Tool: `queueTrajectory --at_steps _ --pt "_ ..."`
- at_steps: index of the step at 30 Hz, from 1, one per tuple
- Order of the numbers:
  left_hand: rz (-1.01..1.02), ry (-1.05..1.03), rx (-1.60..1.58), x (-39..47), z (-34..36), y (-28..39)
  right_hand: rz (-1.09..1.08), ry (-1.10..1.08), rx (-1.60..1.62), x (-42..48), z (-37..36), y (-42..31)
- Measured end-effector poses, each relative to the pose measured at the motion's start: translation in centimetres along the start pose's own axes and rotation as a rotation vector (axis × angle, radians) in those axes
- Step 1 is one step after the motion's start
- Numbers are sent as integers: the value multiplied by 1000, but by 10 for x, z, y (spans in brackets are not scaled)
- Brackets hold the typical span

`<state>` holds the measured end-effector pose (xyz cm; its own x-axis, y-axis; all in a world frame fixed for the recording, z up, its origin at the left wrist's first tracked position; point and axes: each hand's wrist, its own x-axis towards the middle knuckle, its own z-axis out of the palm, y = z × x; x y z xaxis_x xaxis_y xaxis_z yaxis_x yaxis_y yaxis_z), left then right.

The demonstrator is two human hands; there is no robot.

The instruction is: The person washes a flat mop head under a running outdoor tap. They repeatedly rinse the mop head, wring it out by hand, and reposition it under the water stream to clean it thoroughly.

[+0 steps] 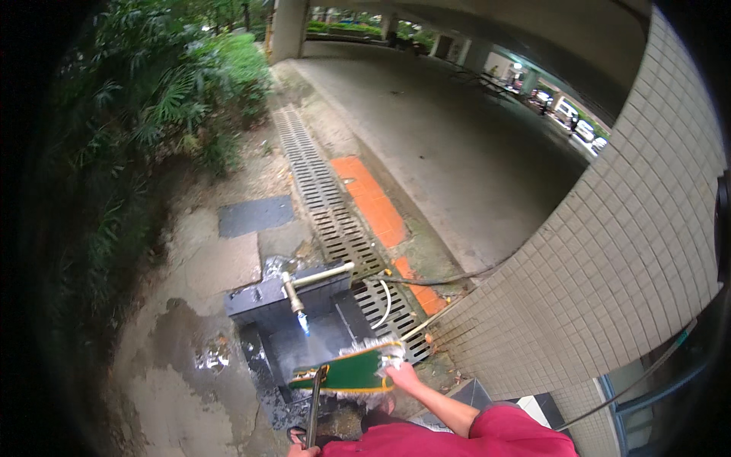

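Observation:
A flat mop head with green backing (pixel 351 371), yellow edging and white fringe lies across the near side of a dark tiled wash basin (pixel 348 314). My right hand (pixel 403 378) grips its right end, where the white fringe bunches up. At the bottom edge, my left hand (pixel 304 451), partly cut off, is closed around the mop's metal handle (pixel 314 408). The handle meets the head near its left end. Above the basin a tap (pixel 294 303) with a blue outlet points down, and water appears to spray from it towards the mop.
A slotted drain grating (pixel 320 194) runs away beside the basin, with a white hose (pixel 388 308) over it. To the right rises a tiled wall (pixel 548 280). Wet concrete (pixel 188 365) lies left, and shrubs (pixel 171 103) stand beyond. Orange tiles (pixel 371 200) border the grating.

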<state>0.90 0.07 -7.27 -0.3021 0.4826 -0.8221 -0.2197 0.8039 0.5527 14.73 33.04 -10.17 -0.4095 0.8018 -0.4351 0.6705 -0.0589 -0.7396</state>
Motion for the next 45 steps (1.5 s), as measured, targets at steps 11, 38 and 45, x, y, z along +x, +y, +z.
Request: queueTrajectory --at_steps 11,38,45 --pt "25 -79 -120 -11 -4 4 -377 -96 -352 -41 -11 -136" --pt "564 605 -160 83 -31 88 684 -765 482 -76 151 16" --pt "539 634 -168 75 -39 88 1067 -655 1377 -86 231 -5"
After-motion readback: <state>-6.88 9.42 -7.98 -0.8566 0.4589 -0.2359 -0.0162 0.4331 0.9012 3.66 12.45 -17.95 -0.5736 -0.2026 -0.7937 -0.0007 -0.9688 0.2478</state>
